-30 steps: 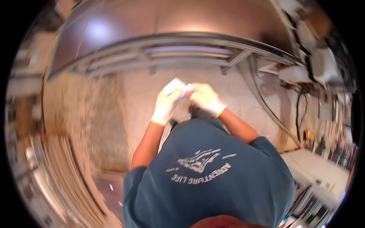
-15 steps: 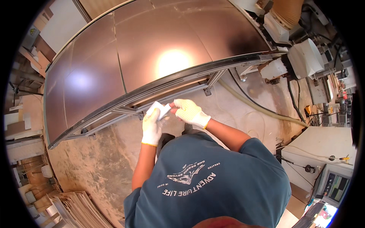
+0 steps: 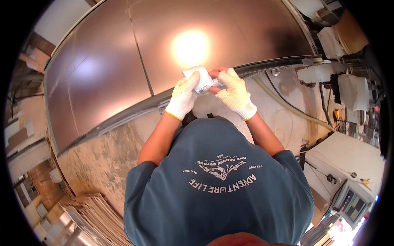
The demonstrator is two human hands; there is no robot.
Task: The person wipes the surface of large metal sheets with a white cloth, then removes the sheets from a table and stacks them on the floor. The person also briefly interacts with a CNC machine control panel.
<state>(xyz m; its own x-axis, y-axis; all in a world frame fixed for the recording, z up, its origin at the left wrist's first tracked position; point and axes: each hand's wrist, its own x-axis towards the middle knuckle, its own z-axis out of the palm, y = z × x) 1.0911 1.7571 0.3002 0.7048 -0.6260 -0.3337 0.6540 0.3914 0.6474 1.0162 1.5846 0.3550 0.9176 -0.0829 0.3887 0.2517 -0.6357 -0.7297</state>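
A small roll of white paper labels (image 3: 202, 83) is gripped in my left hand (image 3: 183, 96), with the thumb along its side. Its face carries dark printing and a small code pattern. My right hand (image 3: 235, 93) pinches a loose printed end at the roll's right side, with bare fingertips poking out of the glove. Both hands wear white knit gloves with yellow cuffs. They are close together over the near edge of a large glossy brown panel surface (image 3: 102, 98).
A hose (image 3: 283, 105) and cables run along the floor at right. Beyond them stand a white cabinet (image 3: 340, 158) and a control box with a screen (image 3: 353, 205). Stacked thin boards (image 3: 96, 215) lie at lower left. A dark seam (image 3: 139, 53) crosses the panel surface.
Both hands have moved forward and to the right, from in front of the panel's edge to over it. The roll has come along in my left hand, and my right fingers stay at its end.
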